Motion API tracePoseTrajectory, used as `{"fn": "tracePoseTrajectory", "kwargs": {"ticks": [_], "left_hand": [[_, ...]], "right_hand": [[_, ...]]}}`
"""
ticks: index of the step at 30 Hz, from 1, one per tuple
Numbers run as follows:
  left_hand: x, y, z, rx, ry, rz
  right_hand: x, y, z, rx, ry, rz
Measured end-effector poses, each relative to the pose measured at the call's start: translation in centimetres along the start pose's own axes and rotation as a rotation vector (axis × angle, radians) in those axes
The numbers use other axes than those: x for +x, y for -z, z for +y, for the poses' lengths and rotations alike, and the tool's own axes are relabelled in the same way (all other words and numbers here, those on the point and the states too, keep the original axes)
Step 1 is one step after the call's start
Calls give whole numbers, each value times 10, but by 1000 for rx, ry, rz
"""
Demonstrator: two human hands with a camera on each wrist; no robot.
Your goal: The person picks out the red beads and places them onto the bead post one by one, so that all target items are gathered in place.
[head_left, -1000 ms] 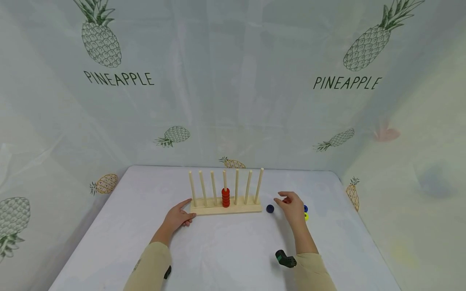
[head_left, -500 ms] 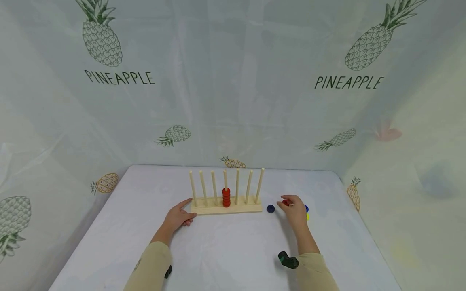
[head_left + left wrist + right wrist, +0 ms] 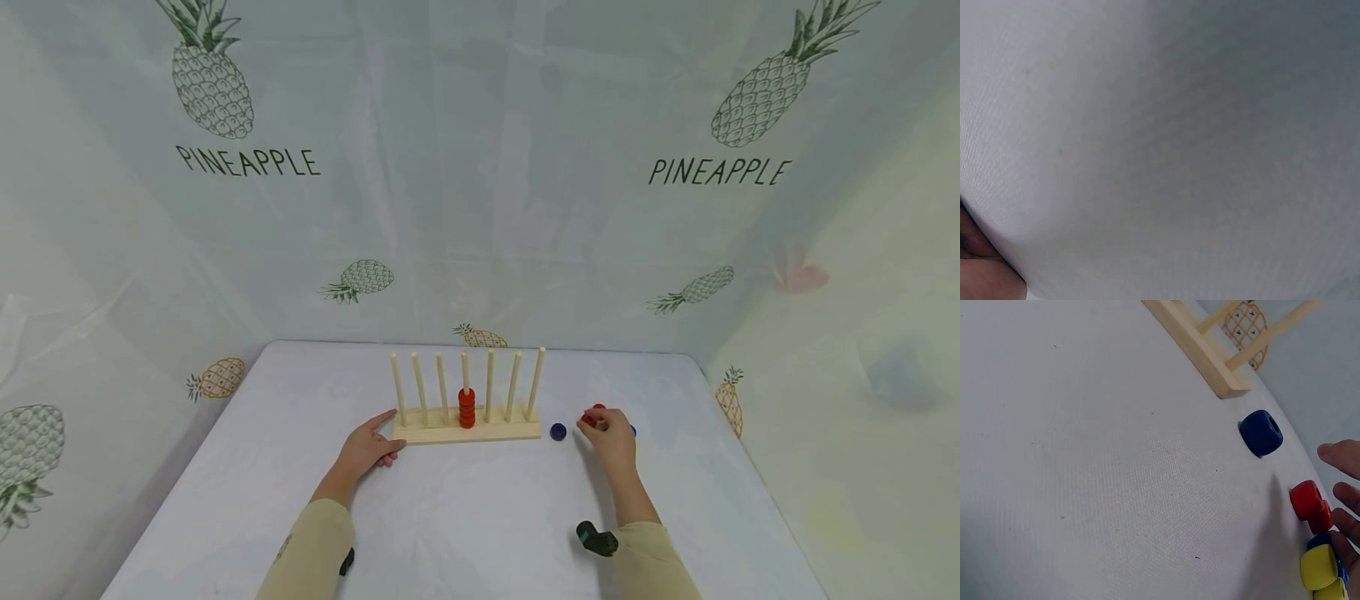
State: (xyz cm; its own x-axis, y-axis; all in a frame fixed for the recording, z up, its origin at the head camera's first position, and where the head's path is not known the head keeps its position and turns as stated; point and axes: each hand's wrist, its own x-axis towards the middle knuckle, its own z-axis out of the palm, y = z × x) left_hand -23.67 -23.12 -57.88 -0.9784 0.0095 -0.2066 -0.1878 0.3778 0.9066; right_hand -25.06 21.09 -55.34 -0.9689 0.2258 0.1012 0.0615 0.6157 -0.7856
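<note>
A wooden peg rack (image 3: 502, 429) stands on the white table, with a stack of red beads (image 3: 467, 408) on its middle peg. My left hand (image 3: 360, 450) holds the rack's left end, index finger towards the back and thumb at the front edge. In the left wrist view only a bit of that hand (image 3: 988, 278) shows. Over two loose red beads (image 3: 1305, 500) is my right hand (image 3: 617, 442), its thumb and fingertips around the nearer red bead (image 3: 588, 421) in the head view. In the right wrist view its fingers (image 3: 1346, 497) look spread and apart from the beads.
A dark blue bead (image 3: 1261, 433) lies alone off the rack's right end. Yellow beads (image 3: 1319, 567) and blue beads (image 3: 1320, 540) sit close beside the red ones. Behind the table (image 3: 480, 517) hangs a pineapple-print cloth (image 3: 480, 208).
My right hand has shifted slightly right and nearer to me, lower over the red beads; a second red bead now shows beyond its fingers. My left hand keeps its place on the rack.
</note>
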Motion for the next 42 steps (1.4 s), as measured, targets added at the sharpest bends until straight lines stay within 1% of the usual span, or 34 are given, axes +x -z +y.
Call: {"fn": "tracePoseTrajectory", "kwargs": {"ticks": [11,17,29,34,42], "left_hand": [[-1,-1,1,8,10,16],[0,-1,0,13,3,18],[1,1,0,15,-3,15],[1,1,1,-3,1,17],[-3,-1,3,-12,-1,17]], "right_hand": [[2,-5,8,-70,-11,16],[4,-10,11,-97,-22,28],[4,-12,6,-116,-42,50],[4,-13,6,-118,-47,60],[5,-17,9,-124,-80,89]]}}
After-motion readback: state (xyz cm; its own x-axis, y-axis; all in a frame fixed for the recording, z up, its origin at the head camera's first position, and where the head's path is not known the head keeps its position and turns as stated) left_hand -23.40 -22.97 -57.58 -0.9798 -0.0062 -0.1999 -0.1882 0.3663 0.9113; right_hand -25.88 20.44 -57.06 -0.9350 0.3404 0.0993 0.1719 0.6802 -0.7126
